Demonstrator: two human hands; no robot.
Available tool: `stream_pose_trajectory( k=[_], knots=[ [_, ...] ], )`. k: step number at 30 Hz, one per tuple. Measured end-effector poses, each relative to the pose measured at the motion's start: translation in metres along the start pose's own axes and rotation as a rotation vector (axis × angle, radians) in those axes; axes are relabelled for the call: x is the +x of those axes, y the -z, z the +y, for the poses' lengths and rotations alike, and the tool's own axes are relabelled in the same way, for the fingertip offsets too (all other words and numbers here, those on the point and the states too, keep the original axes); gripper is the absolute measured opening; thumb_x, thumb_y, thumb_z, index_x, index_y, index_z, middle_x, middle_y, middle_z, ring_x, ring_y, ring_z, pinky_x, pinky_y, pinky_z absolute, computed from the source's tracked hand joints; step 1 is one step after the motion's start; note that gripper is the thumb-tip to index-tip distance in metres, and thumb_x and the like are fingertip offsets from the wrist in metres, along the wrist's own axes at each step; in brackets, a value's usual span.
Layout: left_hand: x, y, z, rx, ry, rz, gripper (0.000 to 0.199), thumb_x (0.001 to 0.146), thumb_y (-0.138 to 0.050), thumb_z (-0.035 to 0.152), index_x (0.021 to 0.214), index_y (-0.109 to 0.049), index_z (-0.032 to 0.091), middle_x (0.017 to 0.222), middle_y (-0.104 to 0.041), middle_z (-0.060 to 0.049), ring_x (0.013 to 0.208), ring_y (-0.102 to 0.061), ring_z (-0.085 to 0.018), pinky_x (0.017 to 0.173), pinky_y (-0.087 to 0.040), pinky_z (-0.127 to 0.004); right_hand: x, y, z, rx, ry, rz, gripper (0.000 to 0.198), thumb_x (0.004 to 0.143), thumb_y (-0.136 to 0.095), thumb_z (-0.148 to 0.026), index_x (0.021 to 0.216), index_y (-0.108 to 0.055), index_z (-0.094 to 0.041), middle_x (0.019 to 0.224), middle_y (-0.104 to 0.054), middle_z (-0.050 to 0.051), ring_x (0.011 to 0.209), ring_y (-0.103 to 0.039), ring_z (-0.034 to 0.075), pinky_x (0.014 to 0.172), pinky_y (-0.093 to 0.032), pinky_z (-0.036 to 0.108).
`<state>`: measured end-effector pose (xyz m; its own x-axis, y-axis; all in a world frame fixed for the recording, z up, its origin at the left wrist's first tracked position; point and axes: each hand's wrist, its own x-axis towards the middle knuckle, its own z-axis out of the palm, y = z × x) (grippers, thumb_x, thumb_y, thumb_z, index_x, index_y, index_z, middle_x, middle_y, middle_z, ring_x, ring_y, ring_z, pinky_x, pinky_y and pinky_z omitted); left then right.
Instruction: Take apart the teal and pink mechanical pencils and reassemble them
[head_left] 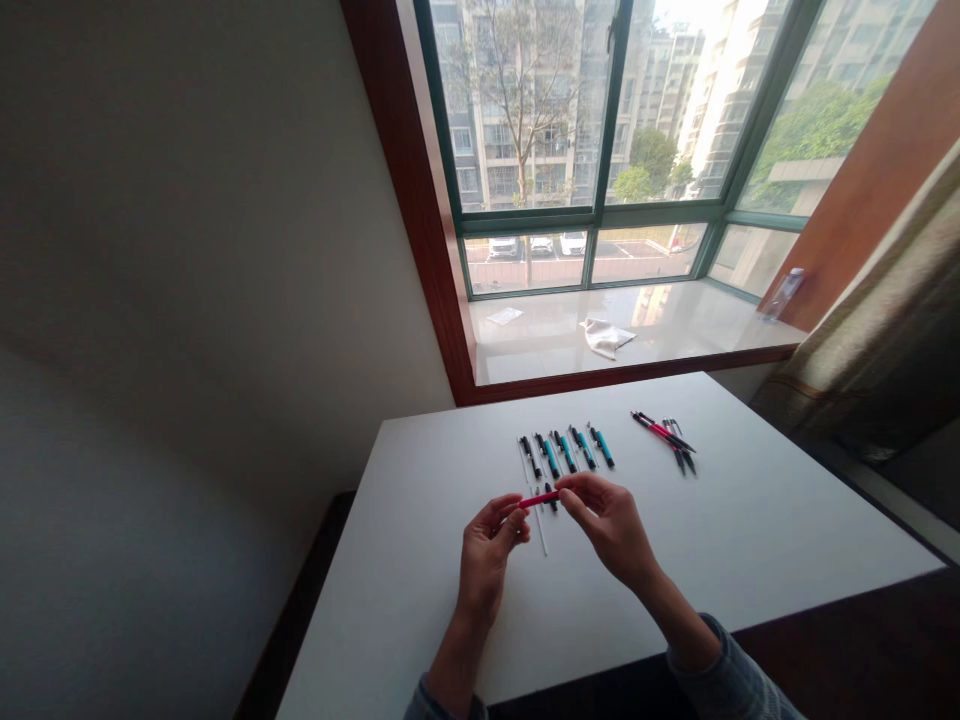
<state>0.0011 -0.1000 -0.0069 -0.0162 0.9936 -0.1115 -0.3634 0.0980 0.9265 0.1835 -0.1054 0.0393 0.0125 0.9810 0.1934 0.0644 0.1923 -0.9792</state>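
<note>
Pinkish-red pen barrel (536, 499), teal-and-black pen parts (583, 449), white table (757, 510)

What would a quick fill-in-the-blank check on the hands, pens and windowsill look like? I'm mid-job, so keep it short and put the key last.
1. The right hand holds one end of the red pen part; the ____ holds the other.
2. On the white table, ____ teal pen barrels lie in the row.
3. In this view, the crossed pens lie to the ____ of those barrels.
4. Of the white cloth and clear bottle on the windowsill, the ____ is nearer the curtain.

Missing words: left hand; four; right; bottle.
</note>
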Motion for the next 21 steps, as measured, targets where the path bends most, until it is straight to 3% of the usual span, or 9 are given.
stream_pose_trajectory(
  k=[5,9,12,21],
  knots=[
    [-0.001,-0.002,0.001,-0.042,0.045,0.028,0.035,0.068,-0.091,0.034,0.095,-0.078,0.014,0.084,-0.075,-0.006,0.066,-0.063,-0.011,0.066,-0.055,-0.023,0.002,0.002,-0.006,-0.053,0.037,0.021,0.026,0.092,-0.067,-0.042,0.099,-0.075,-0.018,0.09,-0.077,0.008,0.086,-0.073,0.024,0.082,-0.06,0.035],
    [-0.002,-0.003,0.001,-0.049,0.059,0.083,0.034,0.067,-0.092,0.031,0.093,-0.077,0.015,0.082,-0.075,-0.004,0.065,-0.062,-0.01,0.067,-0.054,-0.022,-0.004,0.014,0.004,-0.104,0.048,0.166,0.026,0.092,-0.066,-0.043,0.1,-0.073,-0.02,0.095,-0.078,0.009,0.09,-0.073,0.025,0.085,-0.059,0.036],
    [-0.002,-0.002,0.002,-0.051,0.049,0.089,0.032,0.068,-0.091,0.031,0.093,-0.077,0.015,0.082,-0.075,-0.003,0.066,-0.061,-0.009,0.066,-0.054,-0.022,-0.013,0.028,0.021,-0.284,0.014,0.262,0.024,0.09,-0.066,-0.042,0.102,-0.071,-0.021,0.092,-0.077,0.007,0.086,-0.073,0.024,0.084,-0.059,0.036],
    [-0.002,-0.002,0.003,-0.016,0.037,0.075,0.029,0.072,-0.088,0.032,0.093,-0.076,0.016,0.081,-0.072,-0.002,0.066,-0.06,-0.009,0.068,-0.052,-0.022,-0.043,0.03,0.068,-0.745,-0.051,0.094,0.014,0.092,-0.061,-0.037,0.094,-0.063,-0.023,0.068,-0.068,-0.001,0.059,-0.064,0.018,0.059,-0.046,0.028]
  ],
)
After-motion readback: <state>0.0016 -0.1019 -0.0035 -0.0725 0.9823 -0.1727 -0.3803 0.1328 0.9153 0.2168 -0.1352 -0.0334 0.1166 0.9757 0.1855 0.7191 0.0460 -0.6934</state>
